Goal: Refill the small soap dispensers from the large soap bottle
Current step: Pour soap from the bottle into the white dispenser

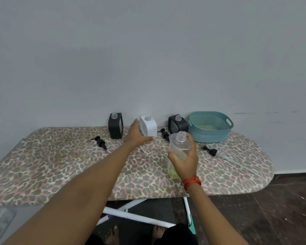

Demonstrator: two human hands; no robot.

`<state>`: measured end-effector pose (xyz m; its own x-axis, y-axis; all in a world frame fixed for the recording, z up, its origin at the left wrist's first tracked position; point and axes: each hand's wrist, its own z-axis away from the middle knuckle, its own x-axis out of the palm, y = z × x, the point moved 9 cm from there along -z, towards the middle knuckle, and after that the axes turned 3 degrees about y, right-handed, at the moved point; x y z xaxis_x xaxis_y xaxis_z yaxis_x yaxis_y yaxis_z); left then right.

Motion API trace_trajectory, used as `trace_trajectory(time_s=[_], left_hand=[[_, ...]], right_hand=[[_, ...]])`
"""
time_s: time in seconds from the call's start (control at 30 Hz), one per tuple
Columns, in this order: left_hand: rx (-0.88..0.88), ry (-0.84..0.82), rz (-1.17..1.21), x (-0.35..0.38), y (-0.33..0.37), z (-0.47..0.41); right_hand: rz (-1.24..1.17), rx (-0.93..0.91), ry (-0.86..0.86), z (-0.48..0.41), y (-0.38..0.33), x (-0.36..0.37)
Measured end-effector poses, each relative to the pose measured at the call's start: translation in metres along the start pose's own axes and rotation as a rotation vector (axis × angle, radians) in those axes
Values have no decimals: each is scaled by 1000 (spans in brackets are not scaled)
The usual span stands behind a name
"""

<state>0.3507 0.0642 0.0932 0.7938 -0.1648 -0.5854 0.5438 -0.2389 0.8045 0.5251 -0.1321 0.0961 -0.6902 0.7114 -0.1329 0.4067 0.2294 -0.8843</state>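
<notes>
The right hand (185,160) is holding the big soap bottle (179,142) near the middle of the frame, with its open top pointing up. The left hand (136,135) is gripping the white dispenser (149,127), which is standing just up and left of the bottle with its mouth facing up.

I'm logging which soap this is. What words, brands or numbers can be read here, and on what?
None: no label or print shows on the large bottle, white dispenser, left black dispenser, right black dispenser or basket.
</notes>
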Motion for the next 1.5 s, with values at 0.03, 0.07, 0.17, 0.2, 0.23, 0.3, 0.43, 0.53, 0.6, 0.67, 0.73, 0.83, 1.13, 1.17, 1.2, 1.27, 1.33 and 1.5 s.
trace_trajectory(time_s=[0.03, 0.07, 0.17, 0.2, 0.23, 0.3, 0.43, 0.53, 0.6, 0.67, 0.73, 0.83, 1.13, 1.17, 1.2, 1.27, 1.33, 1.5], left_hand=[[-10, -28, -23, 1, -1, -11], [-17, -60, -46, 2, -2, -21], [-17, -131, -76, 7, -6, -42], [-18, -136, -67, 9, -7, -46], [-14, -135, -50, 11, -9, -49], [-12, -123, 1, 14, -15, -51], [17, -34, 116, 12, -18, -45], [122, 65, 161, 0, -7, -32], [161, 103, 200, -9, -2, -22], [165, 132, 242, -21, -3, -8], [159, 169, 250, -33, -11, 13], [159, 198, 203, -49, -34, 52], [177, 162, 186, -64, -91, 127], [188, 155, 199, -64, -89, 128], [197, 151, 208, -63, -87, 129], [213, 147, 204, -62, -85, 131], [213, 148, 201, -62, -84, 132], [226, 138, 193, -61, -91, 130]], right_hand=[[5, -11, 12, 0, 1, -1], [10, -24, 22, 0, 2, -1], [10, -55, 50, -1, 5, -2], [11, -65, 58, -2, 5, -1], [13, -75, 65, -2, 6, -1], [12, -90, 74, -3, 9, 0], [9, -120, 81, -4, 11, 1], [8, -107, 79, -4, 10, 2], [6, -100, 73, -3, 9, 2], [3, -95, 68, -2, 7, 2], [0, -85, 56, -1, 5, 2], [4, -66, 55, 0, 2, 2], [57, -46, 38, 3, -9, 4], [68, -46, 30, 3, -10, 4], [79, -40, 19, 3, -10, 4], [97, -32, -17, 2, -9, 7], [112, -68, -68, -1, -11, 12], [164, -126, -136, -5, -24, 24]])
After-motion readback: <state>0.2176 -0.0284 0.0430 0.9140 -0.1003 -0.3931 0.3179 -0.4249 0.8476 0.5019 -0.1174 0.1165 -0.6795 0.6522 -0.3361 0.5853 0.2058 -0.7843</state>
